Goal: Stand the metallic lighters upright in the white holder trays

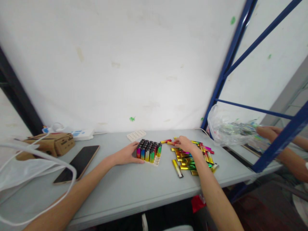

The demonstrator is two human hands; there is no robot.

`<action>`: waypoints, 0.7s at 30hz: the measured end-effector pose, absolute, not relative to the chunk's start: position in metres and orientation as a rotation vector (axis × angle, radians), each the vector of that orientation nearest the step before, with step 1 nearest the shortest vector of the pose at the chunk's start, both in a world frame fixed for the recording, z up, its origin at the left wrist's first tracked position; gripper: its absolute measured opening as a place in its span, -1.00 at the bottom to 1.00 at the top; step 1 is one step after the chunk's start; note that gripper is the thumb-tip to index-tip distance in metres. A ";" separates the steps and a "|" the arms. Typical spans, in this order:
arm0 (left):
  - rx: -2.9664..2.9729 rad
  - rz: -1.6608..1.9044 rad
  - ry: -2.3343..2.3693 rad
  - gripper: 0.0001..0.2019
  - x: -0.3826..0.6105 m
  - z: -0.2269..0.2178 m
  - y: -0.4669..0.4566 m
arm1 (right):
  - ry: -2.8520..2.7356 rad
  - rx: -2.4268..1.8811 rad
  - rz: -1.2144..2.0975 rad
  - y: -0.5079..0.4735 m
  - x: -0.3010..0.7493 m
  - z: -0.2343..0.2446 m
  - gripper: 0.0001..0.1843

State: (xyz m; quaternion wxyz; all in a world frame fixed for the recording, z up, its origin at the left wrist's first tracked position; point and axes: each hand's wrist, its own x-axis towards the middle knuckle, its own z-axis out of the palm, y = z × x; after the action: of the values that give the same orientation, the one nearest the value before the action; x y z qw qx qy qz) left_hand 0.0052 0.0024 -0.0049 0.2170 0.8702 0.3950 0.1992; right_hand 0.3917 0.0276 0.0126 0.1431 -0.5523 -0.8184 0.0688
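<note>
A white tray (157,161) on the grey table (134,183) holds several upright shiny rainbow-coloured lighters (148,150) with black tops. My left hand (128,154) rests against the tray's left side, fingers curled round it. To the right lies a loose pile of the same lighters (192,158) in gold, green and pink. My right hand (186,144) lies over the far left part of that pile, fingers bent down onto a lighter; whether it grips one is hidden.
An empty white tray (136,135) lies near the wall. A phone (77,163), a cardboard box (51,143), a power strip (80,133) and a white bag (21,170) sit at left. Beyond a blue rack post (281,144), another person's hands (268,132) handle a plastic bag (226,130).
</note>
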 end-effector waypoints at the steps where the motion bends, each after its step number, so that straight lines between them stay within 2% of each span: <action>1: 2.411 0.548 1.093 -0.10 0.005 -0.005 0.003 | -2.314 -1.536 0.161 0.028 0.392 0.013 -0.79; 3: 2.412 0.544 1.086 -0.10 0.005 -0.005 0.004 | -2.192 -1.421 0.164 0.027 0.390 0.016 -0.74; 9: 2.422 0.546 1.088 -0.11 0.005 -0.006 0.005 | -1.860 -1.175 0.459 0.025 0.374 0.026 -0.52; 16: 2.415 0.559 1.096 -0.06 0.004 -0.008 0.005 | -1.589 -0.976 0.680 0.019 0.350 0.036 -0.43; 21: 2.426 0.537 1.085 -0.10 0.003 -0.008 0.006 | -1.489 -0.769 1.091 0.003 0.335 0.044 -0.44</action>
State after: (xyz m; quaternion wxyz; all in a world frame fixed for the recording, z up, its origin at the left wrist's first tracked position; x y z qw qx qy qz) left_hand 0.0031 0.0061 -0.0083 0.2136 0.8741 0.3910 0.1933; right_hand 0.3348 0.0032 0.0442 0.5406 -0.3236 -0.6264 0.4590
